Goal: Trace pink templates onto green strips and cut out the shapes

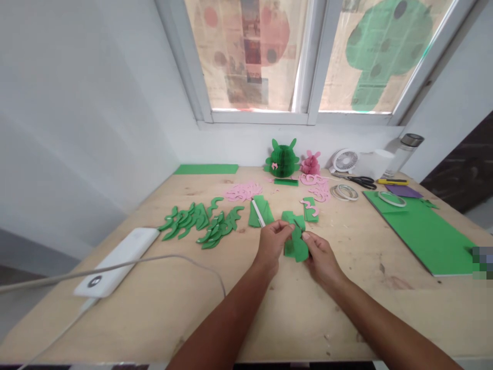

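Low over the middle of the table, my left hand [273, 244] pinches the upper edge of a wavy green paper cutout [300, 247]. My right hand [322, 254] grips the same piece from its right side, thumb on top. More green paper lies directly behind and under it; where one piece ends and another begins is hard to make out. Beyond my left hand, a white pen [258, 211] rests on a folded green paper [265, 205]. A curved pink cutout [313, 208] lies across a green paper piece [310, 217] beyond my right hand.
Curved green cutouts [215, 231] and pink cutouts [243, 191] lie in piles. At left is a white power bank [117, 262] with cables. Toward the wall stand a green honeycomb paper figure [283, 160], a pink one [310, 164] and a fan [344, 161]. Black scissors [362, 181], tape rolls [346, 192] and a green sheet [427, 236] lie right.
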`<state>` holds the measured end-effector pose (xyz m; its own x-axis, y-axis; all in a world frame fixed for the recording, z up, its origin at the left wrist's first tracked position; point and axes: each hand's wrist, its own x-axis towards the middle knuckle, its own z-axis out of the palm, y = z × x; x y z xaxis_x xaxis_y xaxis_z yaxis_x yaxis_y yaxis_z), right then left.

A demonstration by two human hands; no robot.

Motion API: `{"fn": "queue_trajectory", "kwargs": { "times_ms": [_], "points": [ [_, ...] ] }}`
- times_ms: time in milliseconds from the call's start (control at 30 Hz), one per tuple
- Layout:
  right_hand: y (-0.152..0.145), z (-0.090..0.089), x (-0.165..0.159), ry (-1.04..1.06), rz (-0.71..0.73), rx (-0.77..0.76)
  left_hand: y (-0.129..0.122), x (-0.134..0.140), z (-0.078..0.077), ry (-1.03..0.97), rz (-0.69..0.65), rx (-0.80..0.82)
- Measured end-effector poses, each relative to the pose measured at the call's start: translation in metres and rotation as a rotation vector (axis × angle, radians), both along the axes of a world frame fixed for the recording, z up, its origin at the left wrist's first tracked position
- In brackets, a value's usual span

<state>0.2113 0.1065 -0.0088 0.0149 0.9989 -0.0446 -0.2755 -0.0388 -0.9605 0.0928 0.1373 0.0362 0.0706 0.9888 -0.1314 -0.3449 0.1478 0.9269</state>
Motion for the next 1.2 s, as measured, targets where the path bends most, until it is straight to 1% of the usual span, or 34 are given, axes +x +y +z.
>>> {"fn": "queue_trajectory", "kwargs": {
  "times_ms": [100,400,667,933,1200],
  "points": [
    [0.0,0.0,0.0,0.013,0.002,0.001,0.0,-0.001,0.0,0.023,0.003,0.011],
    [0.001,-0.002,0.002,-0.054,-0.018,-0.021,0.002,-0.001,-0.003,0.07,0.011,0.028],
    [0.0,0.002,0.002,-0.011,0.031,-0.001,0.004,-0.005,-0.002,0.081,-0.023,0.048],
    [0.0,0.002,0.003,-0.025,0.028,-0.005,0.006,-0.006,-0.002,0.107,-0.028,0.065],
    [-0.002,0.009,0.001,-0.031,0.031,-0.01,0.009,-0.008,-0.004,0.145,-0.047,0.047]
  ]
}}
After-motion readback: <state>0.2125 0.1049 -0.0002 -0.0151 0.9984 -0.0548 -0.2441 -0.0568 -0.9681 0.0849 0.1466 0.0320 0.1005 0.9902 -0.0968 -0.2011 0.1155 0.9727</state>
